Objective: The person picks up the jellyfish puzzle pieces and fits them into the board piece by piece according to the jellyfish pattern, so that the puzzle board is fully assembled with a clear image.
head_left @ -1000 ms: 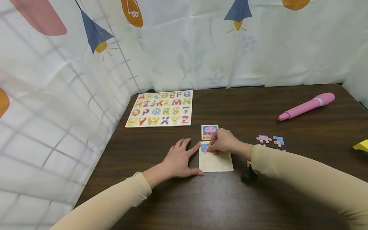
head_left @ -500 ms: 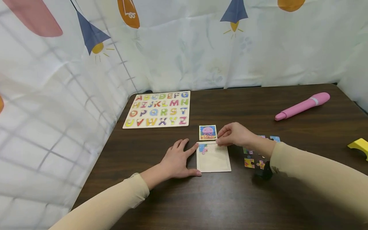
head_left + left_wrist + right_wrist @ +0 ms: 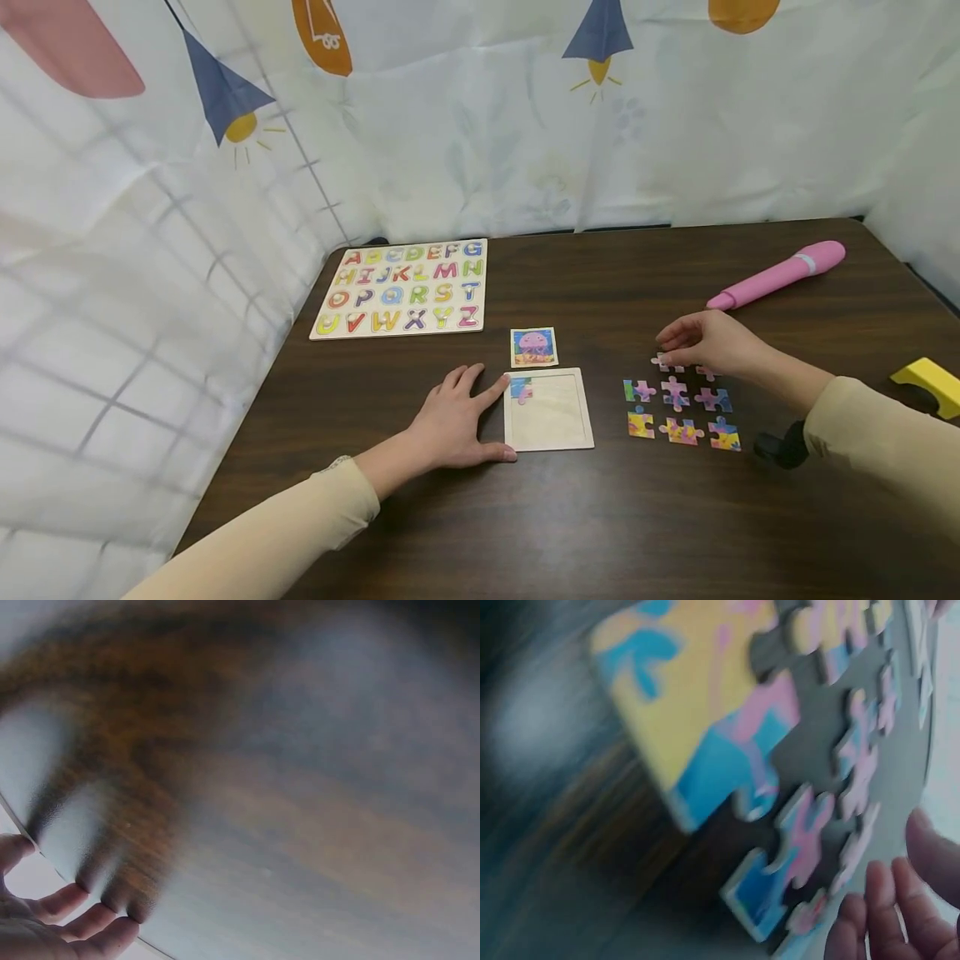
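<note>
A pale printed curtain [image 3: 465, 108] closes off the far side, and before me lies the dark table [image 3: 525, 517], the widest surface I work on. Towards its far left edge sits the alphabet board [image 3: 402, 307]; at the far right lies a pink wand-like thing [image 3: 780, 275]. My left hand [image 3: 452, 425] is laid out with fingers spread, index fingertip at the upper left corner of the puzzle tray [image 3: 551, 421] and thumb by its lower left corner. My right hand [image 3: 716, 340] arches over the loose pieces, thumb and fingertips apart as the right wrist view shows them, with nothing seen between; whether they touch the piece beneath I cannot tell. A yellow block [image 3: 933, 379] stands near the right edge, and just beyond the tray rests the small picture card [image 3: 533, 346] with its pink jellyfish. Smallest are the pieces. One corner piece [image 3: 520, 389] is set in the tray's upper left; the rest of its bed is bare. To the right I count eight loose pieces [image 3: 682, 431], one half hidden by my right hand, so by my judgement the picture is barely begun: one in, eight left.
</note>
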The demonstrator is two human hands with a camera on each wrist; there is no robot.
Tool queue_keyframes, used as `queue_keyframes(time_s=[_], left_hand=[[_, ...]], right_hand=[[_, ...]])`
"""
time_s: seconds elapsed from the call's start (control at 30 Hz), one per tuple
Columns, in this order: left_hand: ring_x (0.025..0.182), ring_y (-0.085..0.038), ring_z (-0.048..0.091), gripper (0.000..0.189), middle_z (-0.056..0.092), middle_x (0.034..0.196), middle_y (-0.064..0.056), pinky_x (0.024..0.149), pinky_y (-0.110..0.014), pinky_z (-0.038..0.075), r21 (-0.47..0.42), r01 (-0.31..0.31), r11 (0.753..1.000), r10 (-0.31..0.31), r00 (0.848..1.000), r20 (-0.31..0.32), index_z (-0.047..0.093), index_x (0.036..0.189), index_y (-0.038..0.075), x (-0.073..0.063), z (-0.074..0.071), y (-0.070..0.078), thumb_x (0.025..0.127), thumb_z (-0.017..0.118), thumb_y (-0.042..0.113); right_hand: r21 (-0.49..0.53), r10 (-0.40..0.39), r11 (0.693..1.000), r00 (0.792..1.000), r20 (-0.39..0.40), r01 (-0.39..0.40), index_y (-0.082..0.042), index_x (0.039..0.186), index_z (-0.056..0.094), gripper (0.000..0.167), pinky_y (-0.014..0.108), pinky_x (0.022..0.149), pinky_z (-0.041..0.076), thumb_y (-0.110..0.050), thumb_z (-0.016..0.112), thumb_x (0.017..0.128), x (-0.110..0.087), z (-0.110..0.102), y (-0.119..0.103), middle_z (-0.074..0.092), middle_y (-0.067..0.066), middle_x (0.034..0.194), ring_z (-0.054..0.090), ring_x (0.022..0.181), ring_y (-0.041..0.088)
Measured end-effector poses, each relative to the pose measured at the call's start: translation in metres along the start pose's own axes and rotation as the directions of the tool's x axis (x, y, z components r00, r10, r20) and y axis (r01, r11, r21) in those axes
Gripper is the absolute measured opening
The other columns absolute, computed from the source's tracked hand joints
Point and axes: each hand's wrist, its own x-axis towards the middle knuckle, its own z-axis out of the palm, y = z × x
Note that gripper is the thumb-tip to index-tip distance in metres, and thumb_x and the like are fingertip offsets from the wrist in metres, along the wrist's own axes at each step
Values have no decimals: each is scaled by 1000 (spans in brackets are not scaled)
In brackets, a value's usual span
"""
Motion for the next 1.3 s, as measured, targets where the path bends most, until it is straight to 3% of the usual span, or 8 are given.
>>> queue_keyframes(time_s=[0.27, 0.53, 0.83, 0.93, 1.03, 1.17, 1.3], left_hand=[[152, -41, 26, 102, 27, 166, -18, 114, -61, 37, -1, 3, 1000, -3, 1000, 7, 31, 162, 27, 0, 0, 1, 80, 71, 73], [153, -40, 25, 101, 27, 166, -18, 115, -61, 36, -6, 10, 1000, -10, 1000, 6, 31, 162, 28, 0, 0, 1, 80, 72, 72], [151, -42, 27, 102, 28, 165, -19, 115, -61, 36, -12, 7, 1000, -7, 1000, 5, 33, 162, 27, 0, 0, 2, 79, 72, 72], [151, -42, 27, 102, 28, 165, -19, 116, -61, 35, -11, 7, 1000, -7, 1000, 2, 33, 162, 27, -1, 0, 1, 79, 73, 71], [152, -41, 26, 101, 28, 165, -19, 116, -61, 35, -11, 7, 1000, -7, 1000, 2, 32, 162, 27, -1, 1, 1, 80, 72, 71], [151, -41, 27, 101, 29, 164, -19, 115, -60, 36, -12, -1, 1000, 1, 1000, -3, 33, 162, 27, -2, 0, 1, 80, 72, 72], [151, -42, 27, 101, 29, 165, -19, 115, -60, 36, -11, 3, 1000, -3, 1000, 1, 33, 162, 27, -2, 0, 2, 80, 72, 72]], right_hand=[[-78, 9, 997, 1000, 6, -8, 6, 118, 71, 40, 30, 74, 53, -21, 80, 90, 0, -5, 13, 73, 16, 108, 65, 97, 26], [-146, -2, 989, 1000, 9, 3, 0, 107, 74, 31, 33, 71, 49, -21, 83, 86, 3, -4, 11, 72, 9, 98, 60, 88, 22], [-103, -9, 995, 1000, -17, 7, 1, 105, 70, 24, 31, 70, 48, -14, 80, 89, 7, -3, 6, 71, 7, 93, 60, 84, 20], [-29, 16, 999, 1000, -24, -17, 2, 110, 71, 28, 28, 71, 49, -16, 78, 91, 10, -3, 0, 73, 6, 94, 60, 85, 18], [150, 56, 987, 998, 8, -57, 7, 118, 67, 36, 28, 75, 58, -16, 77, 93, 12, 0, -12, 73, 6, 96, 63, 87, 15], [389, 89, 913, 991, 101, -122, 12, 125, 60, 40, 31, 83, 62, -12, 73, 95, 16, 12, -32, 75, 3, 96, 72, 88, 13], [490, 110, 850, 975, 195, -194, 11, 124, 60, 38, 27, 79, 61, -13, 71, 97, 23, 30, -51, 77, 1, 91, 75, 85, 11]])
